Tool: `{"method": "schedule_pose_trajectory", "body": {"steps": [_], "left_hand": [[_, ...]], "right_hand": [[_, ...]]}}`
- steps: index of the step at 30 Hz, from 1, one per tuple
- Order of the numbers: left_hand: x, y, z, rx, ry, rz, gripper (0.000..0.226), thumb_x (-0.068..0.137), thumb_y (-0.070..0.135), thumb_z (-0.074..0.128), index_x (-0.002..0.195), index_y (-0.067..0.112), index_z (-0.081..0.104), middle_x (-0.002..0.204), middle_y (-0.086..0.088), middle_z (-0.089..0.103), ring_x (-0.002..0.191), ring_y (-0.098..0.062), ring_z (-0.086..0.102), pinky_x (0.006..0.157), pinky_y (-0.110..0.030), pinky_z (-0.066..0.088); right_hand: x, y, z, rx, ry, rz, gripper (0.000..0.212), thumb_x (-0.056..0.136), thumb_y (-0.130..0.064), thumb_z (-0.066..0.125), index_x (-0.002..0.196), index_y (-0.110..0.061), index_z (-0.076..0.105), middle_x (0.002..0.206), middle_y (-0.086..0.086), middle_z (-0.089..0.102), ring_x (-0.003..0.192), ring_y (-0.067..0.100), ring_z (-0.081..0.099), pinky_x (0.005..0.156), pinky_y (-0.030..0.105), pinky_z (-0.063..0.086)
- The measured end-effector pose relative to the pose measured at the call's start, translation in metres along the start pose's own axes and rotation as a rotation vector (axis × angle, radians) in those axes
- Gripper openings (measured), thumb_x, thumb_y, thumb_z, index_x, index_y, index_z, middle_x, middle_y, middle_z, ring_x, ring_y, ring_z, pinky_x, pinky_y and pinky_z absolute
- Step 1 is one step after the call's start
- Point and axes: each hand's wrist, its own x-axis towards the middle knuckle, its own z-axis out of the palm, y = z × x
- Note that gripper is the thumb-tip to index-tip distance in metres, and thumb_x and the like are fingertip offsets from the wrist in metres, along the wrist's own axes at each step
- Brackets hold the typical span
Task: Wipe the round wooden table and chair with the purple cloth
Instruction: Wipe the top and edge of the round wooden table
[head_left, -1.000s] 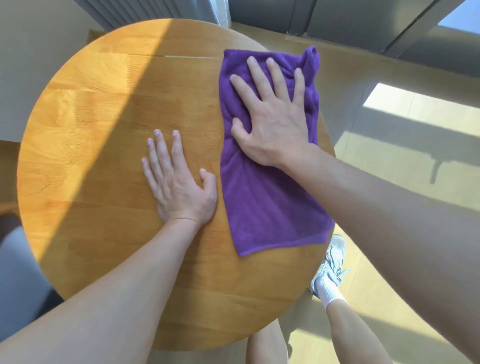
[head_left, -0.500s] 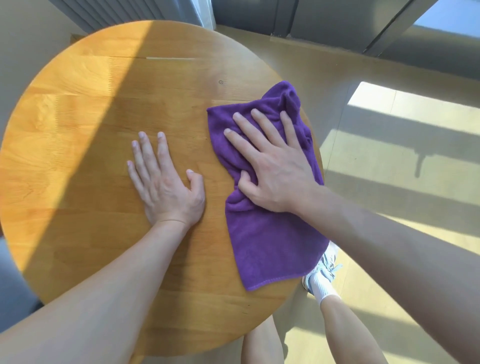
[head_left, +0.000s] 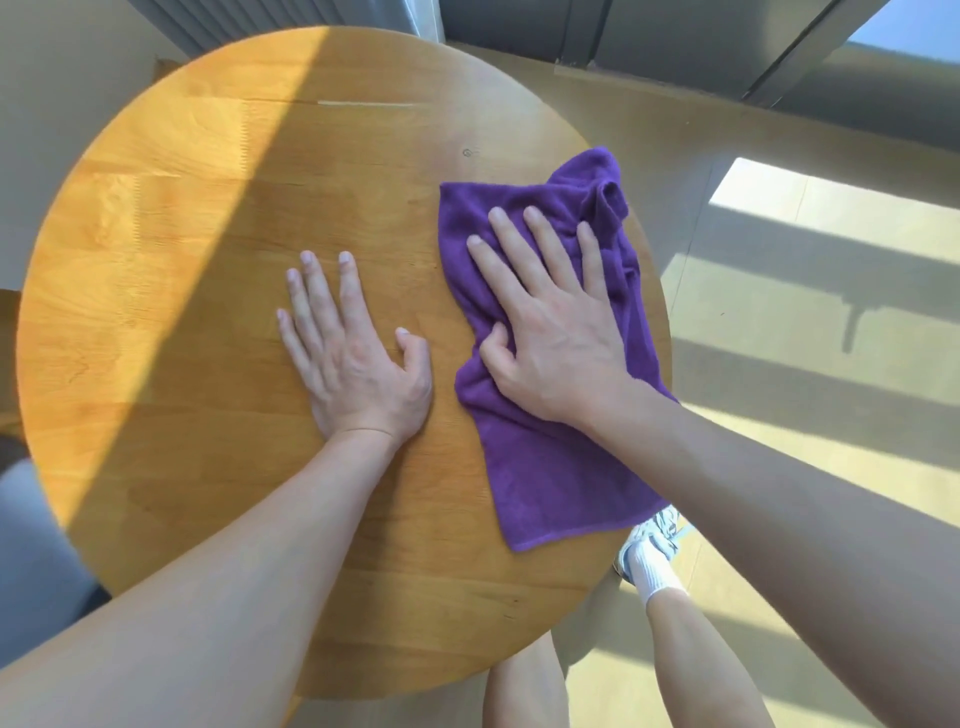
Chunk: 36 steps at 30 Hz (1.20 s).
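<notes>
Fingers (head_left: 524, 244) of the right hand (head_left: 550, 332) lay spread flat, pressing the purple cloth (head_left: 550, 467) at the counter's (head_left: 208, 260) three o'clock edge, probably to drag it. The left hand (head_left: 353, 353) rested open, holding nothing, likely as a brace.

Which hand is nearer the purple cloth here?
Right. The right hand lies flat on the cloth, pressing it to the table. The left hand rests on bare wood just left of the cloth, not touching it.

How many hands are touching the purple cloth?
1. Only the right hand presses flat on the purple cloth. The left hand rests on the bare wooden table beside the cloth, not touching it.
</notes>
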Motion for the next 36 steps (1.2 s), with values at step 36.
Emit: {"method": "schedule_pose_trajectory", "body": {"steps": [36], "left_hand": [[0.0,0.001,-0.005,0.055,-0.049,0.024,0.092,0.087,0.057,0.046,0.162,0.013,0.02,0.17,-0.016,0.009,0.158,-0.032,0.005,0.126,-0.053,0.006]], "right_hand": [[-0.01,0.001,0.003,-0.003,0.066,0.197,0.078,0.085,-0.038,0.045,0.16,-0.021,0.031,0.171,0.001,0.018,0.158,0.026,0.011,0.125,0.058,0.004]]}}
